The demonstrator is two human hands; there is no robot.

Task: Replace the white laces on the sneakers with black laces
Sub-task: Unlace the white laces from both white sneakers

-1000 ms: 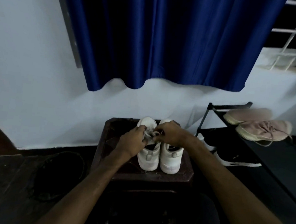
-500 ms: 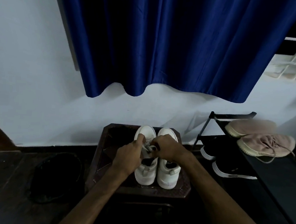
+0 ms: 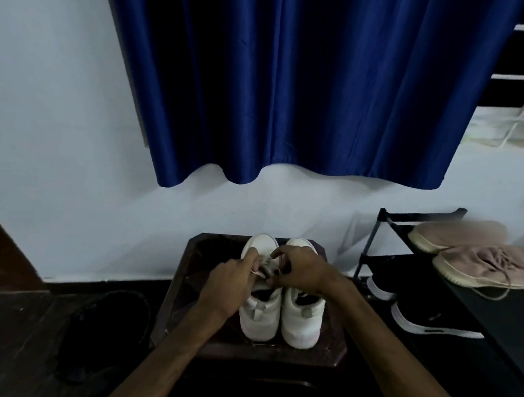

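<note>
sneakers [image 3: 300, 322] on stool [image 3: 244, 350]; pink shoes [image 3: 485, 263] on rack [image 3: 420, 217]

Dim, soft-focused wide-angle view; floor lost in shadow, edges bowed.

We see through one camera. It sits on the person's head and looks forward and down, with a wide view. The sneakers [image 3: 260, 322] on the stool [image 3: 244, 350] are low in the middle, near enough that the left hand [image 3: 230, 280] and right hand [image 3: 302, 269] reach them. The wall [image 3: 58, 122] is just behind the stool. The curtain [image 3: 293, 92] fills the top, and a rack [image 3: 423, 217] shows at the right edge.
</note>
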